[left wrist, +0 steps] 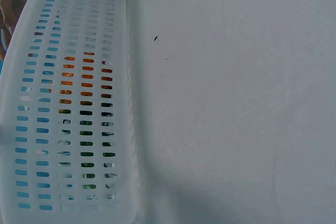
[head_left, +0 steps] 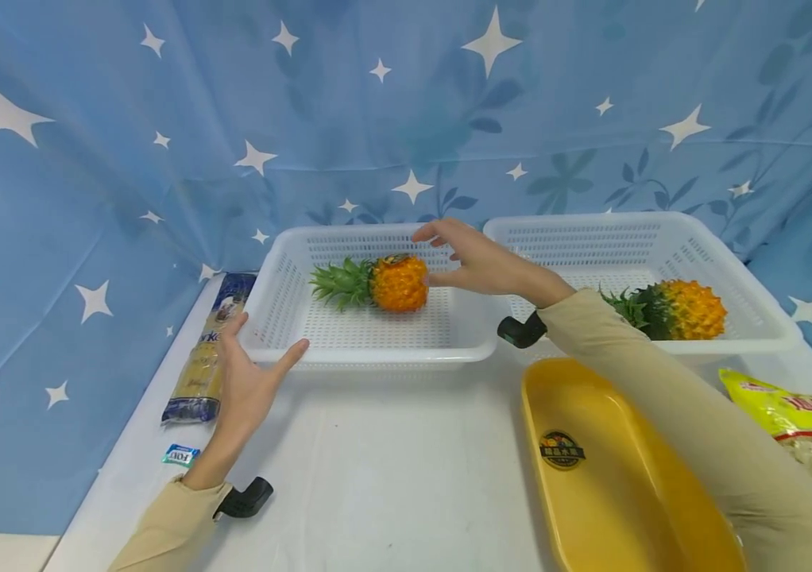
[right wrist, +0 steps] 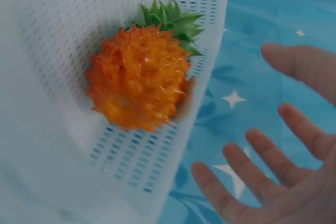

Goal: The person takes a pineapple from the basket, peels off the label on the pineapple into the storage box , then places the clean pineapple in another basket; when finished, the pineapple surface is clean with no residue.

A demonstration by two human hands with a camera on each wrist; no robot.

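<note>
An orange pineapple (head_left: pixel 400 284) with a green crown lies on its side in the left white basket (head_left: pixel 377 355), crown toward the left. My right hand (head_left: pixel 481 258) hovers over the basket's right end, fingers spread and holding nothing. The right wrist view shows those fingers (right wrist: pixel 257 163) apart from the pineapple (right wrist: pixel 139 77), outside the basket's rim. At the basket's front left corner is my left hand (head_left: pixel 249 389), thumb stretched toward the front rim and fingers along the left wall. In the left wrist view, orange and green show through the slots of the basket wall (left wrist: pixel 118 192).
A second white basket (head_left: pixel 756 347) to the right holds another pineapple (head_left: pixel 692 310). In front of it stands a yellow tub (head_left: pixel 592 508), partly under my right sleeve. A long packet (head_left: pixel 199 373) and a small packet (head_left: pixel 180 454) lie left; a yellow-topped bag (head_left: pixel 799 405) lies right.
</note>
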